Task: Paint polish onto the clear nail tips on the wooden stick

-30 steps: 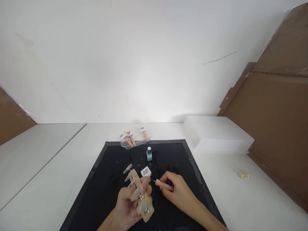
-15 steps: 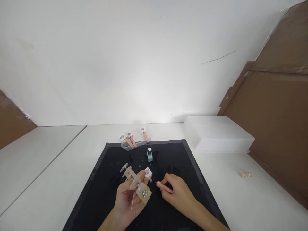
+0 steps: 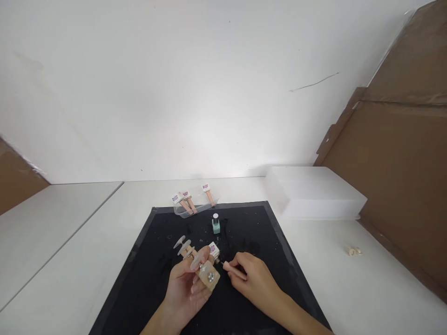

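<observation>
Left hand, palm turned up, with the fingers curled closed around a tan holder; the holder slants away across the palm, its near end bearing a round metallic piece. Pale nail tips stand out along its length. At the far side of the same hand, by the fingertips, is a small white bottle with a purple label, tilted, its neck pointing down and to the right.

Right hand, with thumb and fingers pinched together on a pink brush handle; the thin brush end lies close to the neck of the white bottle — whether it enters cannot be told.

Both hands are above a black mat. Beyond them, a green bottle stands upright on the mat. At the mat's far edge, a clear tray contains pink-and-white bottles — two side by side at left, one apart at right. To the right, on the white table, are a translucent box and small cream-coloured pieces.
</observation>
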The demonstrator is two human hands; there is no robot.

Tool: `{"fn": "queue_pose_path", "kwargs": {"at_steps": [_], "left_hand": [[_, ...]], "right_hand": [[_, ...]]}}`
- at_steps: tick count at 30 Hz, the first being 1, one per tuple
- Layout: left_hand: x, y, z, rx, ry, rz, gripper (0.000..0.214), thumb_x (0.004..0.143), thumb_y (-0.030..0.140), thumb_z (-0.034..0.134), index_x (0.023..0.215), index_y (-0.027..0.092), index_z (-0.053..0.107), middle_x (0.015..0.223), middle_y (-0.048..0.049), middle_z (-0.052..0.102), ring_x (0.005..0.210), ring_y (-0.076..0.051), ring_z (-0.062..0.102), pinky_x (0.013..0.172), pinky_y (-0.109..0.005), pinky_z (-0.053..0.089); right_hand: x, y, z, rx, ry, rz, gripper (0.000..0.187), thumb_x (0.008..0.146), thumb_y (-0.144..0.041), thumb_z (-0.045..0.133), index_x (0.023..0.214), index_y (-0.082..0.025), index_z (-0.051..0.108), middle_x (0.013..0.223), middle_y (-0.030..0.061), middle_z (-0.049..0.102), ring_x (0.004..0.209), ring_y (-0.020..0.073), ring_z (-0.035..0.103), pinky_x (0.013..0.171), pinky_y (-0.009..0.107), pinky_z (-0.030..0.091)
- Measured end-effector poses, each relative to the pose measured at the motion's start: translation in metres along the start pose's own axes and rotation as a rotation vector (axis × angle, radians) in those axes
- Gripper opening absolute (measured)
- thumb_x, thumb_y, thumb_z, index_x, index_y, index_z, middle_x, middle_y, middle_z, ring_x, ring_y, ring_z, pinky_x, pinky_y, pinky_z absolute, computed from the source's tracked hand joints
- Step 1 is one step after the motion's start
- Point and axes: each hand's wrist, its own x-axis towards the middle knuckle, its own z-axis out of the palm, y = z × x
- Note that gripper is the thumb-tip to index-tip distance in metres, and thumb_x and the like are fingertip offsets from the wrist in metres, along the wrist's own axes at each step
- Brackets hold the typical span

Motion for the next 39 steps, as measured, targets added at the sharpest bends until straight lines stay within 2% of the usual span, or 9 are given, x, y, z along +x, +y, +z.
{"fn": "queue_pose_path", "kwargs": {"at_steps": [6, 14, 20, 25, 32, 39], "left_hand": [[-0.001, 0.0, -0.002, 0.001, 0.004, 0.005, 0.006, 0.07, 0.011, 0.051, 0.064, 0.014, 0.053, 0.05, 0.0061, 0.037, 0.034, 0.0, 0.017, 0.029, -0.01, 0.021], [-0.001, 0.001, -0.006, -0.007, 0.013, 0.013, 0.006, 0.069, 0.011, 0.051, 0.065, 0.014, 0.053, 0.051, 0.0064, 0.037, 0.034, 0.0, 0.016, 0.029, -0.01, 0.019], [-0.002, 0.0, -0.005, -0.011, 0.027, 0.014, 0.007, 0.069, 0.01, 0.05, 0.065, 0.014, 0.053, 0.052, 0.0055, 0.04, 0.034, 0.0, 0.016, 0.03, -0.01, 0.019], [-0.002, -0.001, -0.005, -0.013, 0.058, 0.01, 0.006, 0.068, 0.01, 0.051, 0.064, 0.014, 0.052, 0.051, 0.0062, 0.037, 0.035, 0.0, 0.017, 0.03, -0.011, 0.019], [-0.001, -0.001, -0.003, -0.007, 0.05, 0.005, 0.006, 0.068, 0.01, 0.051, 0.064, 0.015, 0.049, 0.052, 0.0068, 0.034, 0.035, -0.001, 0.018, 0.03, -0.01, 0.02], [0.001, -0.001, -0.005, -0.022, 0.062, -0.004, 0.008, 0.068, 0.011, 0.052, 0.062, 0.015, 0.048, 0.051, 0.0067, 0.035, 0.034, -0.001, 0.018, 0.03, -0.01, 0.02]], "right_hand": [[-0.001, -0.001, -0.002, 0.007, -0.02, -0.017, 0.011, 0.074, -0.009, 0.053, 0.07, -0.019, 0.055, 0.068, -0.0004, 0.06, 0.064, 0.0151, 0.056, 0.055, 0.022, 0.036], [-0.002, -0.003, -0.006, 0.023, -0.023, -0.028, 0.014, 0.07, -0.005, 0.05, 0.072, -0.019, 0.054, 0.069, -0.0008, 0.059, 0.065, 0.0152, 0.056, 0.056, 0.022, 0.038], [-0.003, -0.005, -0.006, 0.066, 0.007, -0.016, 0.013, 0.072, -0.007, 0.051, 0.072, -0.02, 0.054, 0.072, 0.0003, 0.06, 0.07, 0.0171, 0.059, 0.06, 0.023, 0.042], [-0.004, 0.0, -0.001, 0.072, 0.042, -0.051, 0.011, 0.074, -0.01, 0.053, 0.072, -0.021, 0.051, 0.073, 0.0007, 0.06, 0.072, 0.0179, 0.06, 0.062, 0.024, 0.043], [-0.006, -0.001, 0.003, -0.049, 0.061, -0.102, 0.013, 0.073, -0.009, 0.05, 0.068, -0.021, 0.045, 0.068, 0.0, 0.056, 0.062, 0.0154, 0.056, 0.055, 0.023, 0.038], [-0.005, -0.003, 0.007, -0.123, 0.026, -0.159, 0.016, 0.074, -0.009, 0.048, 0.066, -0.021, 0.042, 0.069, 0.0006, 0.057, 0.066, 0.0162, 0.054, 0.055, 0.024, 0.036]]}}
